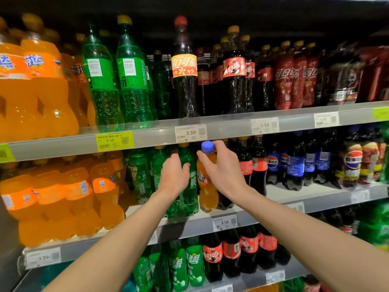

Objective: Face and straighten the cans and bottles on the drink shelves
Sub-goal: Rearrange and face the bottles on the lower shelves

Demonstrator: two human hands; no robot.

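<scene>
On middle shelf | right hand grip closed round orange bottle | left hand grip clasping green bottle | cola bottles beside

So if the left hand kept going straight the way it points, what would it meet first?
Probably nothing new: the left hand already lies against the green bottle on the middle shelf. Further bottles stand behind it, but depth is unclear.

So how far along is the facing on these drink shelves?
Done: the top-shelf cola bottle stands upright, label forward. In hand: on the middle shelf the right hand grips the orange blue-capped bottle and the left hand rests on a green bottle. Left: two top-shelf green bottles still show back labels.
</scene>
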